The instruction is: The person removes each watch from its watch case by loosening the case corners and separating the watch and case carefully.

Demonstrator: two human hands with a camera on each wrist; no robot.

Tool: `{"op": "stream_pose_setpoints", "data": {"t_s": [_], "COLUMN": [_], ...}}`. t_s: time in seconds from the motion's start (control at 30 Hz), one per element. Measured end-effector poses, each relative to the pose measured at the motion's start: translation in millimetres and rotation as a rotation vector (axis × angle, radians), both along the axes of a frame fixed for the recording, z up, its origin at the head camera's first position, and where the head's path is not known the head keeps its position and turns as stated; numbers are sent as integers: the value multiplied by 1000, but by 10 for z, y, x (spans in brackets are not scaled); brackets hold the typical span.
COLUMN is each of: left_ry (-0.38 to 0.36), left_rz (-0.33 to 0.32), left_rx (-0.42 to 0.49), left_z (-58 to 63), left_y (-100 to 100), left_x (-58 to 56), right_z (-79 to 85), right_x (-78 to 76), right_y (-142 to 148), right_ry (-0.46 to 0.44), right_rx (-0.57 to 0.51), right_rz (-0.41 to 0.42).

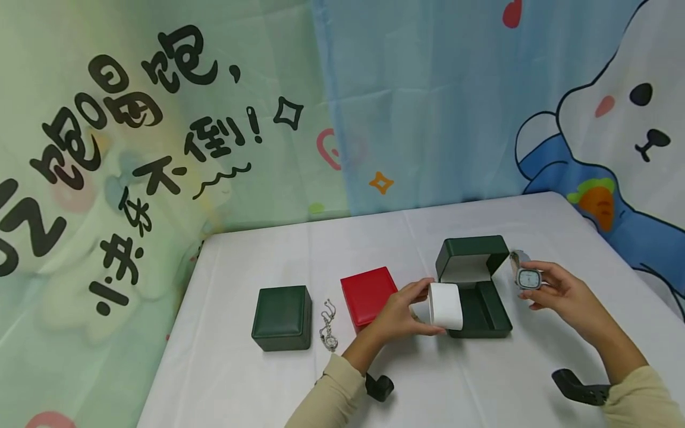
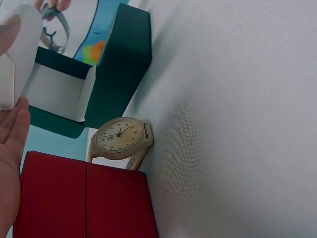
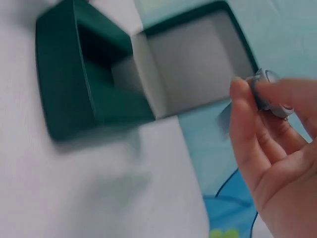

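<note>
My left hand holds a white watch cushion between thumb and fingers, at the left front side of an open green watch box. Inside, the box shows a dark green hollow, and its raised lid has a pale lining. Off the box's right side, my right hand pinches a silver-grey wristwatch, its pale squarish dial facing the head camera. In the right wrist view the fingers cover part of that watch. A beige wristwatch shows beside the red box in the left wrist view.
Left of the red box lies a silver watch on a chain. Further left stands a closed green box. Everything rests on a white-covered table, with a printed curtain behind it. Black devices hang at both wrists.
</note>
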State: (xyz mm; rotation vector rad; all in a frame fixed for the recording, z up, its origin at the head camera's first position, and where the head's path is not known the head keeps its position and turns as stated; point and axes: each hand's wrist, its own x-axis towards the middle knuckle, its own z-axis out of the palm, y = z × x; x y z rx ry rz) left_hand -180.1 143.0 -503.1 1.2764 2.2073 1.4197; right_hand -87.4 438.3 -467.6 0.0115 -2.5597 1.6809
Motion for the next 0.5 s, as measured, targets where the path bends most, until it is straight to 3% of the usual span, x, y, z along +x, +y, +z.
{"op": "stream_pose_setpoints", "data": {"t_s": [0.17,0.33,0.5], "left_ry": [41,26,10], "left_rz": [6,8,8], "left_rx": [-22,-49,-68], "left_z": [10,29,47], "left_y": [2,5,18], "left_x": [7,22,33], "right_z": [-169,-396,-568], "right_x": [13,36,67], "right_y": [137,143,123], "right_ry": [-31,-172,-246], "right_rx": [-13,38,222], "right_rz": [-40,-91,-139]}}
